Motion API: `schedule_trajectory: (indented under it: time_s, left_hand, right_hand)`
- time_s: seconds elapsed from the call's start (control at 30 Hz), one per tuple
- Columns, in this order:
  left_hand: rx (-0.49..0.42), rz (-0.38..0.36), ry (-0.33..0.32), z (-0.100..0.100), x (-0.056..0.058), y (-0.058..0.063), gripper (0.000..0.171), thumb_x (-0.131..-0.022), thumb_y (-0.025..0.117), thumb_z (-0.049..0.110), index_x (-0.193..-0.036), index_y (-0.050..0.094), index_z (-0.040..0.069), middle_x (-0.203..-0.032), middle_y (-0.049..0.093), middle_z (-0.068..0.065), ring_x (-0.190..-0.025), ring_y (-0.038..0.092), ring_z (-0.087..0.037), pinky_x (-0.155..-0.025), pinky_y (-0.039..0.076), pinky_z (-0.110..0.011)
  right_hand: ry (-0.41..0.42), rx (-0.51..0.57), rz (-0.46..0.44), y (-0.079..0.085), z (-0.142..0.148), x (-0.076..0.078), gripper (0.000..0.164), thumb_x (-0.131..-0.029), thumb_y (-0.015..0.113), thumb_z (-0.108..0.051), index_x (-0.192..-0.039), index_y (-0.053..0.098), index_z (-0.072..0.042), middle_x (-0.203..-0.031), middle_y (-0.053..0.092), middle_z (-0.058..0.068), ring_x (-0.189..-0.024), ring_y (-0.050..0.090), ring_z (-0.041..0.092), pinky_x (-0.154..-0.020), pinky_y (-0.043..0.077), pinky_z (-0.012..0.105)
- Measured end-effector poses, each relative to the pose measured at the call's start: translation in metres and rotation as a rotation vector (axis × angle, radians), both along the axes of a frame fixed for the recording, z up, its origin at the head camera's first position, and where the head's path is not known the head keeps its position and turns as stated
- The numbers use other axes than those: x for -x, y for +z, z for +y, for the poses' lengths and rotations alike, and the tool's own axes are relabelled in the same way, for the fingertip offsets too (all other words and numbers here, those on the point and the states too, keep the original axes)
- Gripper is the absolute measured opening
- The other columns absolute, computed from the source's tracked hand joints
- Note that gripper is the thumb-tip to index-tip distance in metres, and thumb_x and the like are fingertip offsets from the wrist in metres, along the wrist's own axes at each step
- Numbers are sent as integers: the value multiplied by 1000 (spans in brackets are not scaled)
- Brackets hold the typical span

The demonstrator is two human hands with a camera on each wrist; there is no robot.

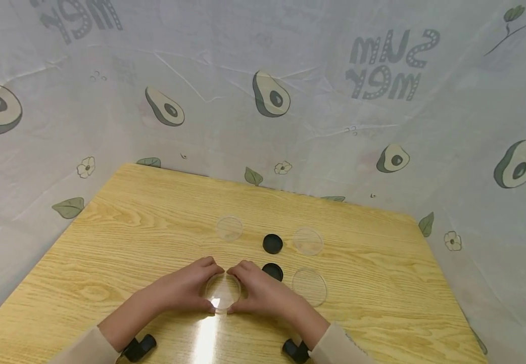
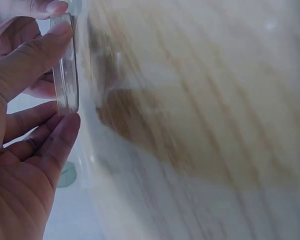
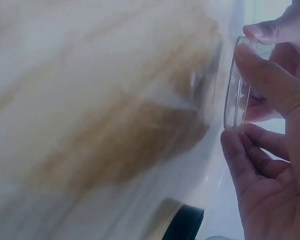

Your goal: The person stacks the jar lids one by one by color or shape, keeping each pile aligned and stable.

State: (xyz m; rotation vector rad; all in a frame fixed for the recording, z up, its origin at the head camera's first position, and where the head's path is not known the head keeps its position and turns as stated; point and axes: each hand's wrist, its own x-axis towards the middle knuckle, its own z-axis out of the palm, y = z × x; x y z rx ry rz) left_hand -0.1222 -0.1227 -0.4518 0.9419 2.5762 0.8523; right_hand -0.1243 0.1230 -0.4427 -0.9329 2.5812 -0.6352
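A clear round petri dish (image 1: 223,291) lies on the wooden table (image 1: 122,227) near its front edge. My left hand (image 1: 185,288) and right hand (image 1: 255,290) curl around it from both sides, fingertips meeting at its far rim. In the left wrist view my thumb and fingers (image 2: 60,137) pinch the clear dish (image 2: 66,70) by its rim. The right wrist view shows the clear dish (image 3: 236,90) held the same way between thumb and fingers (image 3: 237,155).
Two black caps (image 1: 272,243) (image 1: 273,271) sit just right of my hands; one black cap (image 3: 187,224) shows in the right wrist view. Three more clear dishes lie further out (image 1: 229,228) (image 1: 308,241) (image 1: 309,286). An avocado-print cloth (image 1: 272,96) surrounds the table.
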Motion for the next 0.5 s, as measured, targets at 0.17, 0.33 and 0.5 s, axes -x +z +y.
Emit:
schedule_trajectory:
  time_s: [0.17, 0.33, 0.5]
  left_hand:
    - [-12, -17, -12, -3, -7, 0, 70, -78, 93, 31, -135, 62, 4, -116, 56, 4, -98, 53, -5, -85, 52, -27]
    - [-2, -2, -17, -5, -13, -1, 68, -78, 93, 32, -133, 63, 6, -118, 56, 5, -102, 55, -5, -88, 54, -29]
    - [-4, 24, -34, -6, -16, -3, 66, -79, 92, 31, -133, 63, 7, -117, 55, 6, -101, 52, -3, -87, 54, -27]
  right_hand:
    - [8, -6, -9, 1, -2, -7, 68, -86, 86, -44, -141, 59, -13, -131, 59, -2, -111, 55, 4, -98, 52, 21]
    - [17, -5, 5, -1, -5, -12, 67, -85, 87, -42, -139, 60, -13, -129, 60, -2, -111, 54, 3, -97, 51, 20]
    - [26, -15, 30, -2, -6, -16, 66, -86, 87, -42, -139, 60, -12, -128, 59, -1, -111, 54, 3, -97, 51, 20]
